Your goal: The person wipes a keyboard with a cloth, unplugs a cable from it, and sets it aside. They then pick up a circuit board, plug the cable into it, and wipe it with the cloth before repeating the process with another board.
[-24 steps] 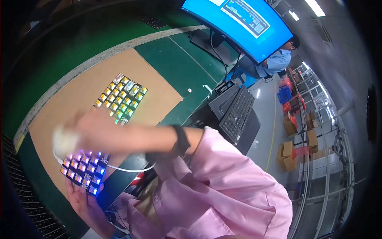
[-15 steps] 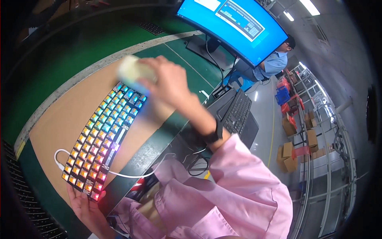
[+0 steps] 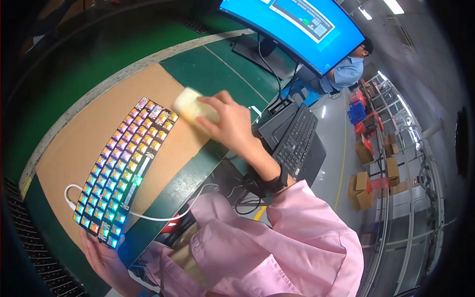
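Note:
A keyboard without keycaps lies slanted on a brown sheet, its exposed switches glowing blue, green, pink and orange. At its near end my left hand grips the edge, fingers partly hidden beneath the board. My right hand is closed around a pale yellow block, somewhat blurred, whose exact kind I cannot make out. That block is just right of the keyboard's far end. A white cable runs from the keyboard's left side, passes under it and comes out on the right.
The green bench carries a monitor showing a keyboard diagram. Right of my hand are a black keyboard and a dark laptop-like base. Another dark keyboard lies beyond the bench's rail. A person sits behind the monitor; shelving with cartons stands right.
My right hand has moved right and nearer with the pale block, off the keyboard's far end. The switch lights have changed colours, and the on-screen diagram has different highlights. My left hand stays put.

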### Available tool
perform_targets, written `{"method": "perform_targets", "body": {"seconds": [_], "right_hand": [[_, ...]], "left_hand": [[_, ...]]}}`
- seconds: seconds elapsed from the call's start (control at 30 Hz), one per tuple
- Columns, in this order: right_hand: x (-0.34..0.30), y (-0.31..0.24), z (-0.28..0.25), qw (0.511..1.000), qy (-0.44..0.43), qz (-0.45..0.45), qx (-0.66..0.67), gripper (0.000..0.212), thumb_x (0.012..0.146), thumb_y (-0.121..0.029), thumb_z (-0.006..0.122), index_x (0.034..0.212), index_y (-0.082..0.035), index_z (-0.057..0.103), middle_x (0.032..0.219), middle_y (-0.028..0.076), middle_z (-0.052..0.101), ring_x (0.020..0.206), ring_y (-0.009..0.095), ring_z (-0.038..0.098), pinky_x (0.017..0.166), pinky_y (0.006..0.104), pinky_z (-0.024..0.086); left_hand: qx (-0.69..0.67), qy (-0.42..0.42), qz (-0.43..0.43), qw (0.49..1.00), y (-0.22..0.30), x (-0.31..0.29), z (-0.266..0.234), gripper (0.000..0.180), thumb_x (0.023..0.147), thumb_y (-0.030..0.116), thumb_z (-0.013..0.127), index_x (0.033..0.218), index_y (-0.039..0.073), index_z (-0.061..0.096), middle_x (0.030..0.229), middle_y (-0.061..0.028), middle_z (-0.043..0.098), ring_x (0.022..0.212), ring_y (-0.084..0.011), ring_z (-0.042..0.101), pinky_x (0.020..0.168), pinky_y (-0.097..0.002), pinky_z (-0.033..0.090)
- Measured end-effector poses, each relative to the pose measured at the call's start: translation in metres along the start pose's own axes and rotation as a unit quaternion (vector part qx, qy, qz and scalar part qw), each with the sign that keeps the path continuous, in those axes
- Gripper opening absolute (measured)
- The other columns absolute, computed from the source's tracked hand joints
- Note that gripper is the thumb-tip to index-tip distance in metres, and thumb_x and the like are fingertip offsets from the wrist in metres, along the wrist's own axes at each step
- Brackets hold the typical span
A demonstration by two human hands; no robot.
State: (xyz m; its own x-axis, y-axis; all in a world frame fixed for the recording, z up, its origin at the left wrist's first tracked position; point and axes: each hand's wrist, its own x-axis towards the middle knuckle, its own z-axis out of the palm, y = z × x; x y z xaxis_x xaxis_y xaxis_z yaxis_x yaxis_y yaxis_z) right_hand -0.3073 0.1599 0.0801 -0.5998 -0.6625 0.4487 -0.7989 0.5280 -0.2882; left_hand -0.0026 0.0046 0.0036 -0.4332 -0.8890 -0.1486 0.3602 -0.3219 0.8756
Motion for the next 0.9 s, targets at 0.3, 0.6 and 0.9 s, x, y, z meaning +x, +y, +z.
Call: {"method": "perform_targets", "body": {"seconds": [0.3,0.6,0.9], "right_hand": [[-0.024,-0.077,0.038,0.960,0.011,-0.190,0.206,0.031,0.071,-0.026,0.071,0.099,-0.015,0.063,0.100,0.004,0.058,0.067,0.022,0.059,0.058,0.0335,0.047],[0.024,0.032,0.004,0.989,0.123,0.055,0.063,0.028,0.070,-0.019,0.071,0.095,-0.009,0.068,0.093,0.011,0.063,0.078,0.029,0.064,0.068,0.0348,0.051],[-0.015,-0.176,0.080,0.901,0.024,-0.312,0.300,0.013,0.063,-0.014,0.063,0.073,-0.005,0.062,0.080,0.009,0.058,0.073,0.027,0.061,0.057,0.0387,0.046]], "left_hand": [[-0.005,-0.108,-0.008,0.994,0.004,0.004,-0.003,0.050,0.093,0.007,0.044,0.136,-0.006,0.023,0.122,-0.0189,0.050,0.097,-0.0229,0.062,0.070,-0.0324,0.059],[0.013,-0.099,-0.024,0.995,0.006,0.002,0.001,0.053,0.091,0.005,0.047,0.136,-0.005,0.021,0.123,-0.0197,0.049,0.098,-0.0239,0.061,0.071,-0.0328,0.059],[-0.063,-0.022,-0.021,0.998,0.002,0.002,-0.001,0.056,0.086,-0.001,0.046,0.136,-0.006,0.021,0.121,-0.0205,0.050,0.103,-0.0263,0.058,0.068,-0.0368,0.058]]}}
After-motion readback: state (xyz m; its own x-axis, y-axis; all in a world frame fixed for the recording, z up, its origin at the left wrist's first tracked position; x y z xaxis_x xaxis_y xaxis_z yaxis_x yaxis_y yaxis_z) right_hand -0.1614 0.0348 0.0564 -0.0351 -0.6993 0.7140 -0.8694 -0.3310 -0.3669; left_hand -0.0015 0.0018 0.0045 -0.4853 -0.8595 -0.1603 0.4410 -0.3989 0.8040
